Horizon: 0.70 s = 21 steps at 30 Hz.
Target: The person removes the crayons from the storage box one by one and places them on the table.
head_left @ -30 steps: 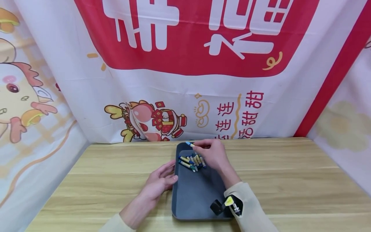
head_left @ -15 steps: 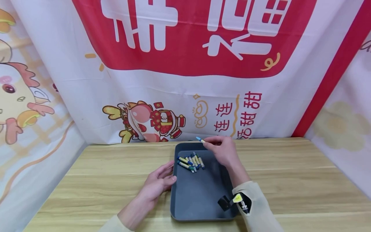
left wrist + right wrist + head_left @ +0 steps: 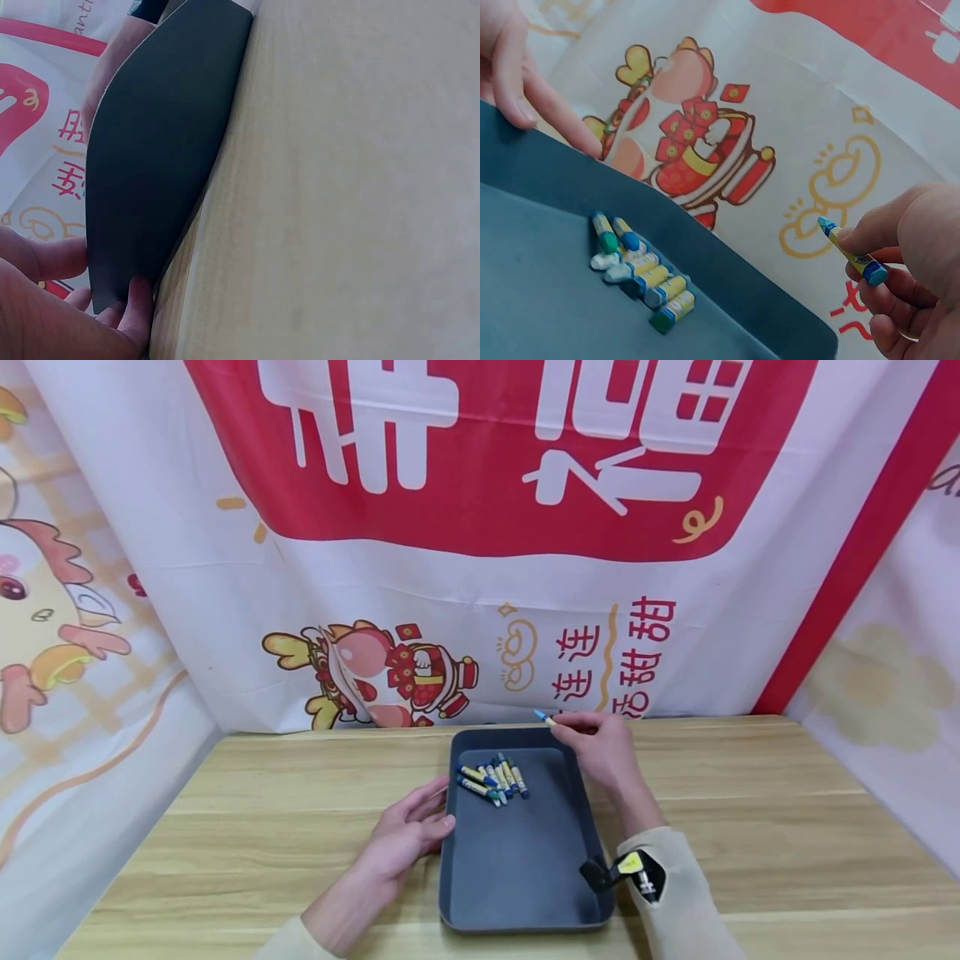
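A light-blue-tipped crayon [image 3: 855, 253] with a yellow and blue wrapper is pinched between the thumb and fingers of my right hand [image 3: 603, 752]. That hand is over the far right corner of the dark grey tray [image 3: 525, 868]. Several more crayons [image 3: 491, 783] lie in a loose cluster on the tray floor, toward its far left; their ends are blue, green and white. At the tray's left wall, my left hand [image 3: 408, 835] grips the side, thumb at the rim. Its fingers [image 3: 137, 311] rest against the outer wall in the left wrist view.
The tray stands on a wooden table [image 3: 300, 827] near its back edge. Behind the table hangs a printed white and red cloth [image 3: 480, 568], and patterned cloths line both sides. A small black device [image 3: 626, 870] is strapped to the right wrist.
My right hand has moved right, away from the crayon cluster toward the tray's far right corner, carrying the blue-tipped crayon. The left hand keeps its place on the tray.
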Each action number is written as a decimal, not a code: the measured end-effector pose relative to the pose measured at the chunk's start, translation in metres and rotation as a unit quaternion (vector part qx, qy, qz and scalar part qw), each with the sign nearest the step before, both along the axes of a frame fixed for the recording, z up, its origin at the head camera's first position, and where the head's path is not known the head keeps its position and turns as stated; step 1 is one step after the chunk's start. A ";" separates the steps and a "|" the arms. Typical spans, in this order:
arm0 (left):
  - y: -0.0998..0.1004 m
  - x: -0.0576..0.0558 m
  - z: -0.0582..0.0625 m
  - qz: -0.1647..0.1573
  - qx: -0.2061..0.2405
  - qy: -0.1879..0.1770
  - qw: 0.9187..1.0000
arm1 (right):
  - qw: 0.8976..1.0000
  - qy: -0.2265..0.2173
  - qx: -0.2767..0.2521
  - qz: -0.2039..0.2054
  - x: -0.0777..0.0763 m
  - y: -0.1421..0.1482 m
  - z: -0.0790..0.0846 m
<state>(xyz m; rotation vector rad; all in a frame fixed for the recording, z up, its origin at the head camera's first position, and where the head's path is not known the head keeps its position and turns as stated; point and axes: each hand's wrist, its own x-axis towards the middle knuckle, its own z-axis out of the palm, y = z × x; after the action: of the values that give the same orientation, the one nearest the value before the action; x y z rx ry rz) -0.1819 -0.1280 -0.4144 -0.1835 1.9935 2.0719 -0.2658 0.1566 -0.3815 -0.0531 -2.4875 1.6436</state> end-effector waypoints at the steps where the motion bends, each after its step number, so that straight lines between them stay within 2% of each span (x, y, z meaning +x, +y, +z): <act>1: 0.000 0.000 0.000 0.000 0.000 0.000 1.000 | 1.000 -0.001 0.001 -0.004 -0.001 0.002 -0.001; 21: -0.001 0.000 -0.001 -0.001 0.000 -0.004 1.000 | 0.997 -0.005 0.043 -0.064 -0.008 0.040 -0.024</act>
<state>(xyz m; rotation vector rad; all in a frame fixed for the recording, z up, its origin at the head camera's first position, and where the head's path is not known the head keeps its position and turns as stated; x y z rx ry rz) -0.1823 -0.1291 -0.4150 -0.1902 1.9874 2.0671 -0.2742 0.1968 -0.4052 -0.2068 -2.5020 1.4881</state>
